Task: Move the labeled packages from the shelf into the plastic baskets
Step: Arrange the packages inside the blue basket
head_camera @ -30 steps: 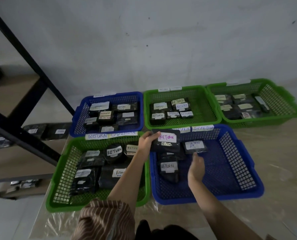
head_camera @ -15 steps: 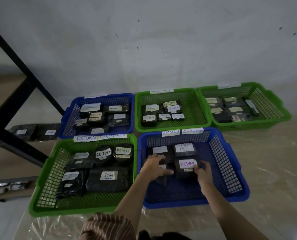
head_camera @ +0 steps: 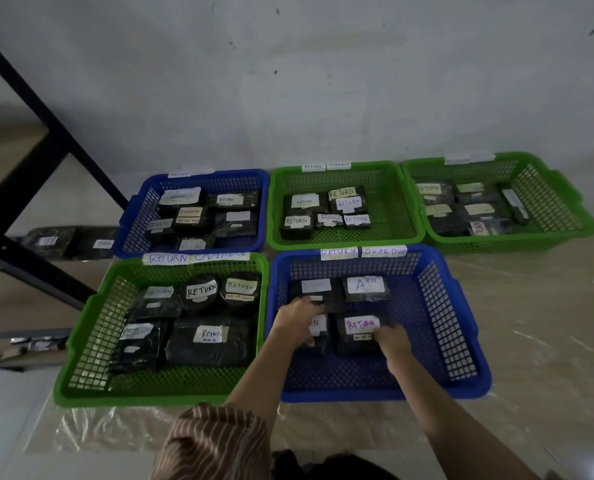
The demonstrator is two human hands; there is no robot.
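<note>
Compared with half a second before, the purple-lettered RETURN package [head_camera: 360, 329] lay set down in the near blue basket [head_camera: 440, 306]; the right hand [head_camera: 394, 341] gripped its corner. The left hand [head_camera: 297, 320] covered a neighbouring package [head_camera: 319, 327], its grip indiscernible.

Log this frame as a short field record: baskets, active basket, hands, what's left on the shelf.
baskets: five, three green, two blue, all holding black labeled packages
active basket: near blue basket, four packages inside
left hand: rests on the near-left package, fingers curled over it
right hand: grips the purple RETURN package at its near edge
shelf: two black packages visible on it
basket tags: RETURN and OVERDUE on the near blue rim
</note>
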